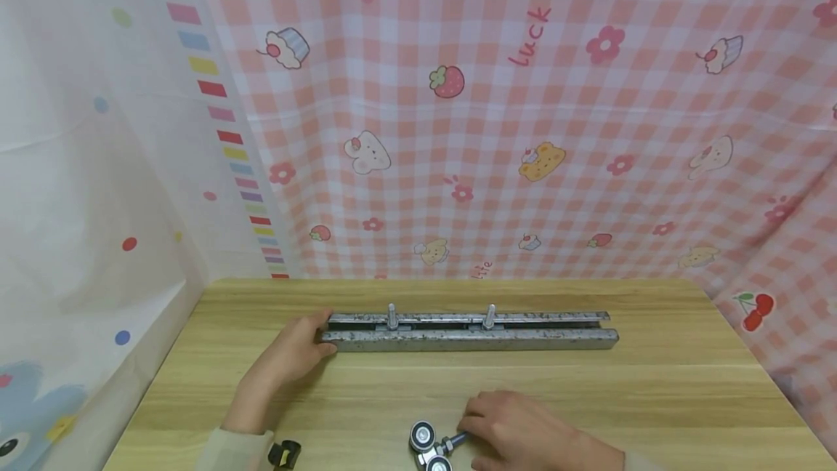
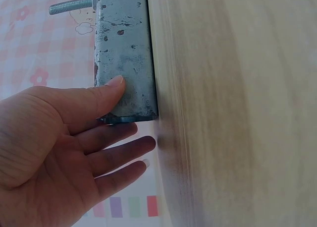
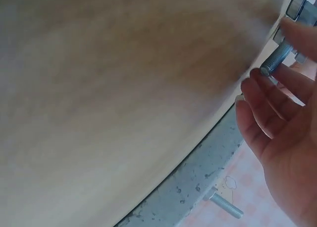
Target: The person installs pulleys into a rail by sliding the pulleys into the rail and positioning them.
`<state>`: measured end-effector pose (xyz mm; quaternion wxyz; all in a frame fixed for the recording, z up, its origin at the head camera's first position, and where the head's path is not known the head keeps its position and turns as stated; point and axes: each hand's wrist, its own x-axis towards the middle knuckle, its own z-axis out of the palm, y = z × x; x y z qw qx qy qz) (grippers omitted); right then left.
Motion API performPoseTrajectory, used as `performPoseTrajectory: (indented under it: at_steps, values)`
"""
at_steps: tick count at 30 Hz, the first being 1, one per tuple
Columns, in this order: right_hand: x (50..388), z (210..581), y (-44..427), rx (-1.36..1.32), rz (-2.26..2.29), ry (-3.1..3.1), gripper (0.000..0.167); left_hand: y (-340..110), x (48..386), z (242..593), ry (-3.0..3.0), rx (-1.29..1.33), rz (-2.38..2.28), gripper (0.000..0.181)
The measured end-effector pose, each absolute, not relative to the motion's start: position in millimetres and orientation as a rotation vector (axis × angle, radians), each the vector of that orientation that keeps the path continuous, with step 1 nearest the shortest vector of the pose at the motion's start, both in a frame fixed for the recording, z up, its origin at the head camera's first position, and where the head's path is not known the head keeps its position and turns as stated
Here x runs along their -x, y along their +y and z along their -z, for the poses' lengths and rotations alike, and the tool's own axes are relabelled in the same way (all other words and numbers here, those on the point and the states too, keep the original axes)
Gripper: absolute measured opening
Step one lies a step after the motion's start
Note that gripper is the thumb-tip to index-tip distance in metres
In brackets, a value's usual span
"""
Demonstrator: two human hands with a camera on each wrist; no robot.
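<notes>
A long grey metal channel rail (image 1: 458,341) with worn, spotted paint lies across the far part of the table, its slot facing up. Two threaded bolts rise from this slot, a left bolt (image 1: 392,317) and a right bolt (image 1: 490,317). My left hand (image 1: 297,346) grips the rail's left end, with the thumb (image 2: 115,90) on its near face and other fingers past the end. Nearer the front, my right hand (image 1: 516,427) pinches the threaded stem (image 3: 277,58) of a roller trolley (image 1: 423,436) with wheels and nuts. The frame's lower edge cuts off part of the trolley.
The wood-grain table (image 1: 680,384) stands against a pink checked cloth (image 1: 418,129) at the back. White dotted cloth (image 1: 144,187) hangs along the left side. A black wrist-strap piece (image 1: 284,454) sits at the left sleeve.
</notes>
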<state>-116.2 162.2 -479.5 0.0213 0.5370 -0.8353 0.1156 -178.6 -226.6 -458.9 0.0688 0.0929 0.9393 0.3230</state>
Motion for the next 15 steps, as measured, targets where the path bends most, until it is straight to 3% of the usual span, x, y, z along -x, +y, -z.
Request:
performPoseTrajectory:
  at_steps: [4, 15]
  values:
    - [116.2, 483.6, 159.0, -1.658, -0.426, -2.473, 0.013, -226.5, 178.4, 458.8, 2.823, -0.274, -0.976, 0.065]
    - [117.4, 473.8, 161.1, -1.646, -0.702, -2.608, 0.014, -225.7, 177.3, 456.5, 2.827, -0.285, -0.963, 0.064]
